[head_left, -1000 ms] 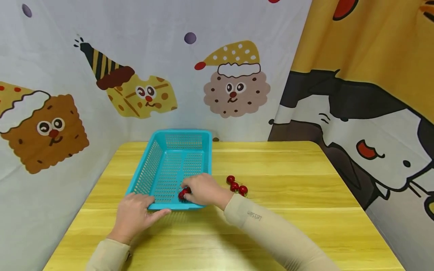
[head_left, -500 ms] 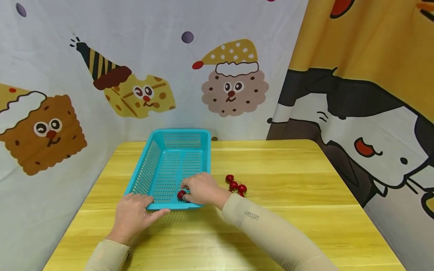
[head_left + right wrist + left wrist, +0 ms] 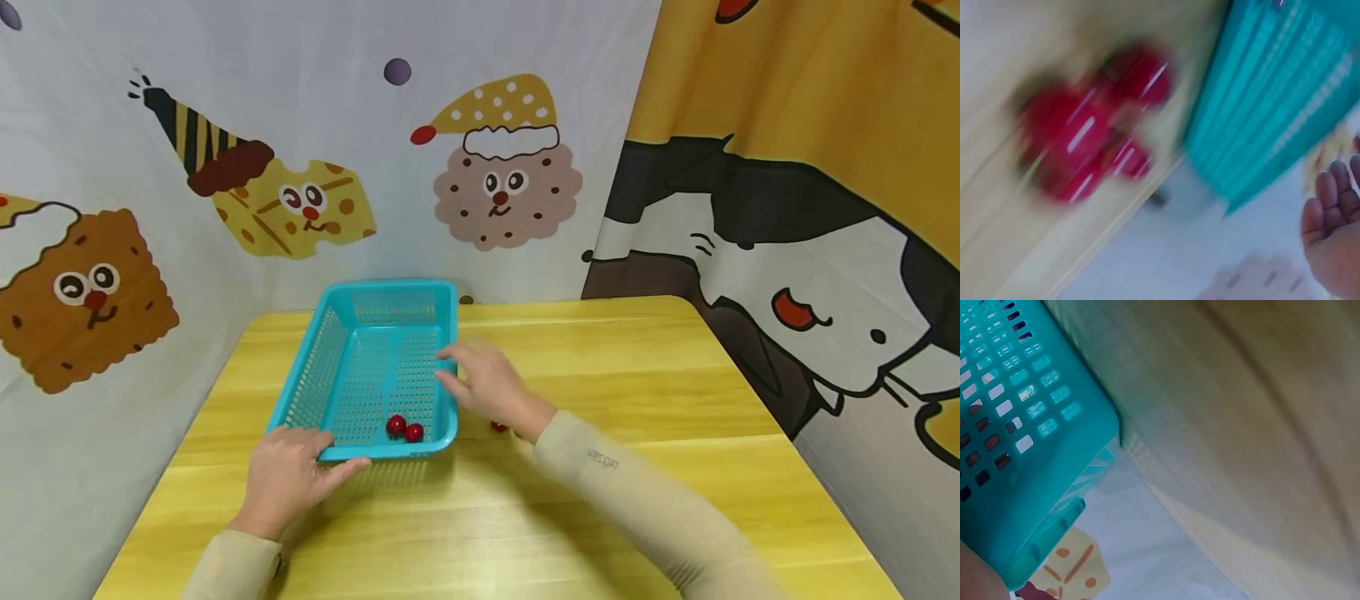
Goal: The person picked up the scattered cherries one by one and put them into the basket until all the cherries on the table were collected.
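A turquoise plastic basket (image 3: 390, 350) with perforated sides stands at the left of the table. My left hand (image 3: 283, 479) grips its near left corner, fingers over the rim and thumb along the front. Two dark red cherries (image 3: 406, 430) lie inside, by the basket's near wall. Over the right rim my right hand (image 3: 487, 383) hovers with its fingers extended, holding nothing. More cherries on the table (image 3: 498, 426) are mostly hidden behind that hand. The right wrist view shows this blurred cluster of cherries (image 3: 1085, 128) beside the basket (image 3: 1260, 100).
A light wooden table (image 3: 600, 508) carries everything. Its far edge meets a cloth backdrop (image 3: 525, 275) printed with cartoon figures. A patterned yellow curtain (image 3: 840, 75) hangs at the right.
My right hand has let go of the cherries in the basket and moved right and up to its right rim. The left hand stays at the corner. The head view has shifted slightly.
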Demonstrator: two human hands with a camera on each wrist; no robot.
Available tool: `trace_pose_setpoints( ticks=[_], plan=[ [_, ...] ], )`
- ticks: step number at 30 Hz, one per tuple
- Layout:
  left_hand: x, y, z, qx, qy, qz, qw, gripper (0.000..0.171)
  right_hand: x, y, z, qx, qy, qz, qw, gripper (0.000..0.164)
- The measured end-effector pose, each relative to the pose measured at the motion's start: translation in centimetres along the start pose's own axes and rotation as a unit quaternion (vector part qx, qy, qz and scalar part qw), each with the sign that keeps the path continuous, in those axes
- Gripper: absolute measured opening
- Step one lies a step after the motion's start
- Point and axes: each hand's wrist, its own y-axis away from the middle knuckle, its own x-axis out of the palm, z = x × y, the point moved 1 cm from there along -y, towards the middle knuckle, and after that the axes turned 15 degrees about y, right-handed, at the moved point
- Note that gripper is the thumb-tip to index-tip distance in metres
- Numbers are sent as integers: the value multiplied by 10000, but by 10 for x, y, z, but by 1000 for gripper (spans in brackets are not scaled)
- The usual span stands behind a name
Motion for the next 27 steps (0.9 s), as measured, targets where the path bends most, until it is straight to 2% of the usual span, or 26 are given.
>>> trace_pose_setpoints(
  ticks=[2, 5, 7, 9, 12, 15, 19, 23, 27],
  plan=[
    [0, -2, 1, -13, 12, 3, 10000, 59, -8, 9, -31, 522, -93, 95, 9986, 34],
    [0, -2, 1, 9, 9, -39, 10000, 59, -11, 26, -73, 1076, -92, 582, 9924, 30],
    [-1, -2, 1, 13, -8, -39, 10000, 60, -9, 38, -93, 1149, 82, 1057, 9877, 29],
    [0, -2, 0, -4, -22, -30, 10000, 62, -5, 48, -103, 968, 220, 1397, 9852, 31],
    [1, -4, -2, -6, -39, -63, 10000, 65, 1, 56, -105, 442, 368, 1612, 9853, 35],
    [2, -4, -2, 43, -49, -130, 9999, 65, 7, 53, -97, -141, 594, 1562, 9858, 36],
    [4, -5, -4, 83, -41, -137, 9999, 66, 13, 47, -88, -616, 1028, 1553, 9806, 42],
    [3, -5, -4, 65, -37, -136, 9999, 69, 17, 46, -88, -589, 1074, 1683, 9781, 46],
    [0, -6, -4, 89, -23, -225, 9997, 70, 21, 49, -99, -231, 844, 1599, 9832, 37]
  ],
)
